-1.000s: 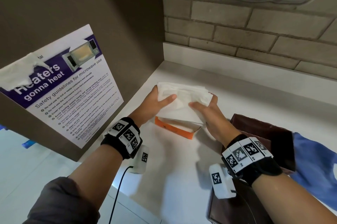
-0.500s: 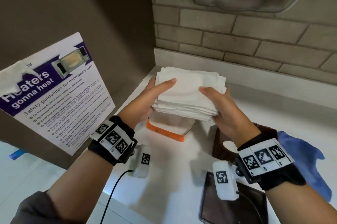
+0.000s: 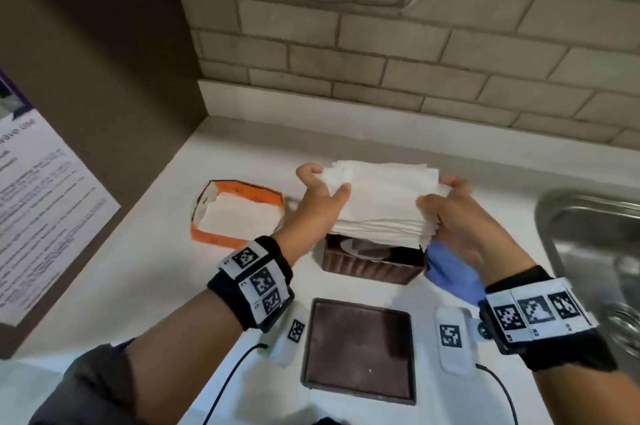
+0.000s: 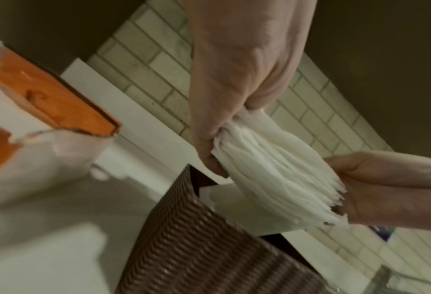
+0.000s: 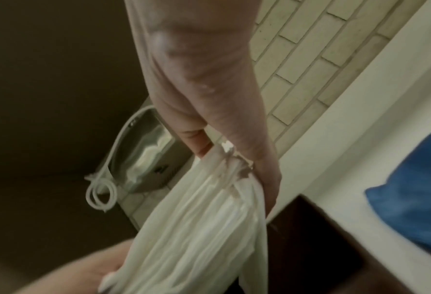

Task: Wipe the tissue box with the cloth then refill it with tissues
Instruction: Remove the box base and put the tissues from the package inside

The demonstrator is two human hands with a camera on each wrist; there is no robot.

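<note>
A thick stack of white tissues point(image 3: 381, 196) hangs just above the open brown woven tissue box point(image 3: 370, 265) on the white counter. My left hand point(image 3: 318, 196) pinches the stack's left end point(image 4: 234, 139), thumb on top. My right hand point(image 3: 450, 206) pinches its right end point(image 5: 224, 179). In the left wrist view the stack point(image 4: 279, 175) fans out over the ribbed box wall point(image 4: 209, 248). The box's flat brown lid point(image 3: 360, 348) lies nearer to me. A blue cloth point(image 3: 450, 272) lies just right of the box, partly under my right wrist.
An orange cardboard tissue pack point(image 3: 235, 213), torn open with white tissues inside, sits to the left. A steel sink point(image 3: 595, 251) is at the right. A brown cabinet side with a poster point(image 3: 45, 203) rises on the left, and a brick wall point(image 3: 415, 61) stands behind.
Both hands lifted the tissue stack out of the orange pack and carried it right, over the brown box. The head view swung right, bringing the sink into sight.
</note>
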